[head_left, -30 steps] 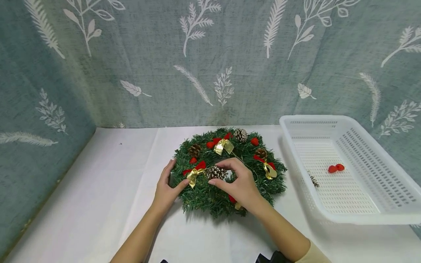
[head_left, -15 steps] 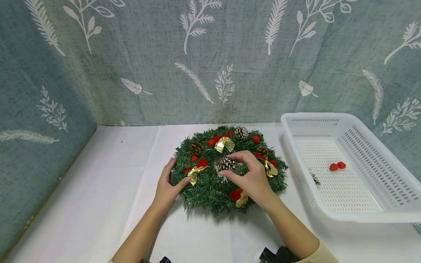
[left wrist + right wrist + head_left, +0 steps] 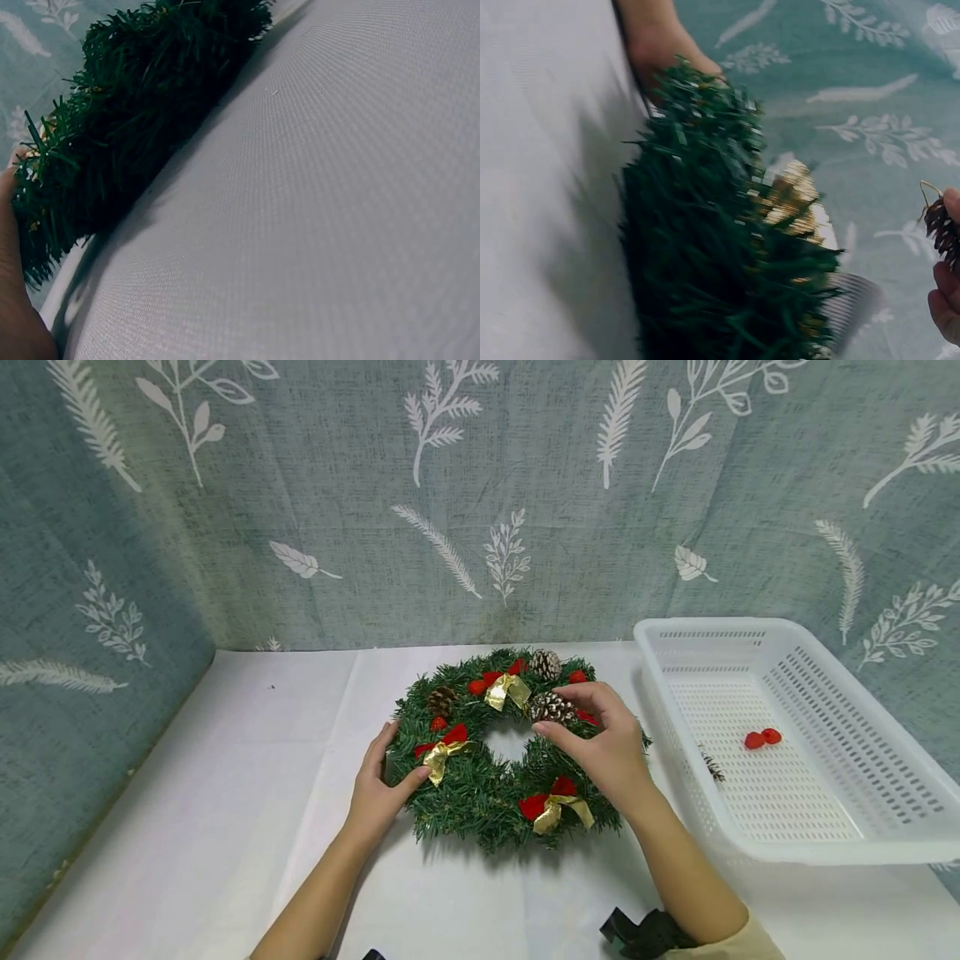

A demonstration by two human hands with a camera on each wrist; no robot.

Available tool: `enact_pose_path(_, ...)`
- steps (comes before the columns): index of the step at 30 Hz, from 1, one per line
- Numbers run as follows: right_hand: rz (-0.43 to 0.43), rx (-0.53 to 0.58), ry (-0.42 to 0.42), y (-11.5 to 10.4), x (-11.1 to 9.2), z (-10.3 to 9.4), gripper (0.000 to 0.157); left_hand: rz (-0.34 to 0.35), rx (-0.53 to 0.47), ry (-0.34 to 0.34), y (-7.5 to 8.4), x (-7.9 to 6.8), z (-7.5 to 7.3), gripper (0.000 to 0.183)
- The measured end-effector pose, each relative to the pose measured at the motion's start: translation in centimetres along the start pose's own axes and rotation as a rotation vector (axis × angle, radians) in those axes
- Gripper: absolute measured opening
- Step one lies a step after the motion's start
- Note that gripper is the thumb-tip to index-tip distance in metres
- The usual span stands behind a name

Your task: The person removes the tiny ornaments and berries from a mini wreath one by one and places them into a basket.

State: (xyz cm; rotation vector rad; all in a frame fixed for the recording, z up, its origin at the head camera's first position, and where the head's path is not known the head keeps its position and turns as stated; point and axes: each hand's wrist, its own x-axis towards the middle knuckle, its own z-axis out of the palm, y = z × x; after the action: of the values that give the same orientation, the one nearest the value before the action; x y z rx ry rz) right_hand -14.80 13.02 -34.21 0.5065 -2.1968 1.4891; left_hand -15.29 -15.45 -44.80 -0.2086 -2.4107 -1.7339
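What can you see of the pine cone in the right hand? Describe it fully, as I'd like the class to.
The pine cone is dark brown, with pale, white-tipped scales, and looks dry and woody. A thin gold-coloured wire loop sticks out at one end. The right hand pinches it between thumb and fingers, hiding part of it. In the head view, it overlaps the far right part of the wreath; whether they touch is unclear.

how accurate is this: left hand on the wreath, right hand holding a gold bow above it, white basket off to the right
One slip: what the right hand holds above the wreath is a white-tipped pine cone, as the head view shows. The left hand and white basket are as you say.
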Motion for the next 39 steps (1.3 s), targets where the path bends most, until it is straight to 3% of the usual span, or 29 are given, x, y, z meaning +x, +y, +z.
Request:
enact_pose_path(5, 0.071, 0.088, 0.04, -0.3, 0.4, -1.3, 0.039, 0.003, -0.009, -0.01, 0.0, 0.0, 0.1, 0.077)
enact_pose_path(18, 0.086, 0.182, 0.208, -0.9, 1.2, -5.1, 0.037, -0.022, -0.034, -0.003, -0.9, -0.1, 0.1, 0.071)
enact_pose_path(26, 0.186, 0.116, 0.32, -0.6, 1.4, -7.0, 0.032, 0.0, -0.085, 0.06, -1.0, -0.2, 0.2, 0.068)
enact_pose_path(33, 0.255, 0.295, 0.406, -0.5, 1.4, -9.2, 0.028, 0.0, -0.087, 0.06, -0.5, 0.1, 0.2, 0.068)
enact_pose_path(39, 0.266, 0.301, 0.441, -0.9, 1.1, -11.2, 0.03, 0.007, -0.085, 0.057, -0.2, 0.3, 0.1, 0.067)
